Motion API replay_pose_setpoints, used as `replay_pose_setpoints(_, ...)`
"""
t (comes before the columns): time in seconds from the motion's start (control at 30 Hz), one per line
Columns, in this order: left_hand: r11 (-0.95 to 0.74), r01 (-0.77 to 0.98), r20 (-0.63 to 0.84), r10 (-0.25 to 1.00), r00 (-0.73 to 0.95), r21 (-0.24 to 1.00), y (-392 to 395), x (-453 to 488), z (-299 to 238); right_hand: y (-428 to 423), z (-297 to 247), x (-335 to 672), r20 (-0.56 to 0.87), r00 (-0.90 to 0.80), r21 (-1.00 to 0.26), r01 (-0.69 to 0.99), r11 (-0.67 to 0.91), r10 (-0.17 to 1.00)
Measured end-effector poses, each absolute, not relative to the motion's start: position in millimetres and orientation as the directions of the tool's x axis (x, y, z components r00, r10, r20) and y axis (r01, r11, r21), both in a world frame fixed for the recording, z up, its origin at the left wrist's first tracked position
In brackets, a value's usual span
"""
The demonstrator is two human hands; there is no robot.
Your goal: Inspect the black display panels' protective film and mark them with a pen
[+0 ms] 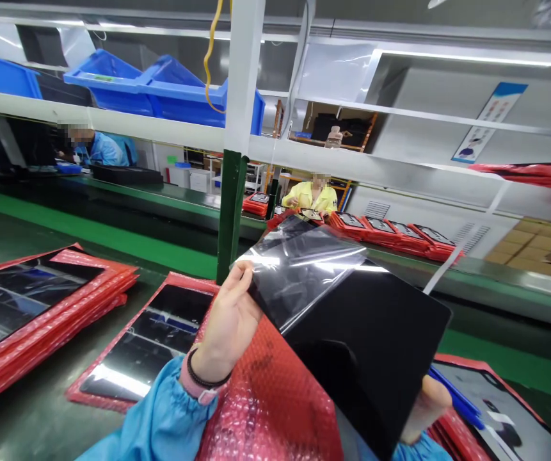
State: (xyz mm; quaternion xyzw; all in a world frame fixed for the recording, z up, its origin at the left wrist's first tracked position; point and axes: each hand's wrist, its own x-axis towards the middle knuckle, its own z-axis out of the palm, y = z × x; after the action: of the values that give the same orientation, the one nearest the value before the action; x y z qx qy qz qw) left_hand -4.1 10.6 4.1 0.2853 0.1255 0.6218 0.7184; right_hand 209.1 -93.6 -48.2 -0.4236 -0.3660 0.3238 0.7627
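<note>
My left hand [227,320] pinches the corner of a clear protective film [299,269] that lifts off a glossy black panel [366,346]. My right hand [429,406] grips that panel from beneath at its lower right edge; only a thumb and part of the palm show. The panel is tilted up in front of me. A red bubble-wrap bag [270,403] lies under it against my blue sleeve [160,422].
Stacks of red bubble bags holding black panels lie at the left [30,307], centre [145,339] and lower right [491,403] of the green bench. A green-and-white post [231,211] stands ahead. Two people work beyond the conveyor [160,205]. Blue bins [160,89] sit overhead.
</note>
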Motion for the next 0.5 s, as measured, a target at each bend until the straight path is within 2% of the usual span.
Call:
replay_pose_setpoints(0.07, -0.016, -0.86, 0.169, 0.982, 0.082, 0.51, 7, -5, 2, -90, -31, 191, 0.224, 0.59, -0.833, -0.298, 0.467, 0.776)
replay_pose_setpoints(0.1, -0.062, -0.869, 0.19, 0.981, 0.037, 0.491, 5, -6, 0, -90, -22, 181, 0.169, 0.578, -0.838, -0.342, 0.425, 0.798)
replay_pose_setpoints(0.2, -0.242, -0.863, 0.311, 0.944, -0.105, 0.443, -2, -8, -2, -95, -5, 156, 0.138, 0.502, -0.879, -0.336, 0.339, 0.854)
replay_pose_setpoints(0.27, -0.334, -0.843, 0.374, 0.911, -0.174, 0.421, -9, -7, -3, -100, -3, 147, 0.207, 0.478, -0.927, -0.185, 0.328, 0.854)
replay_pose_setpoints(0.37, -0.417, -0.817, 0.448, 0.866, -0.224, 0.398, -20, -3, -5, -103, -9, 143, 0.289, 0.537, -0.957, 0.133, 0.258, 0.793)
replay_pose_setpoints(0.5, -0.482, -0.781, 0.458, 0.841, -0.286, 0.397, -32, 2, -10, -99, -15, 148, 0.32, 0.539, -0.935, 0.314, 0.167, 0.779)
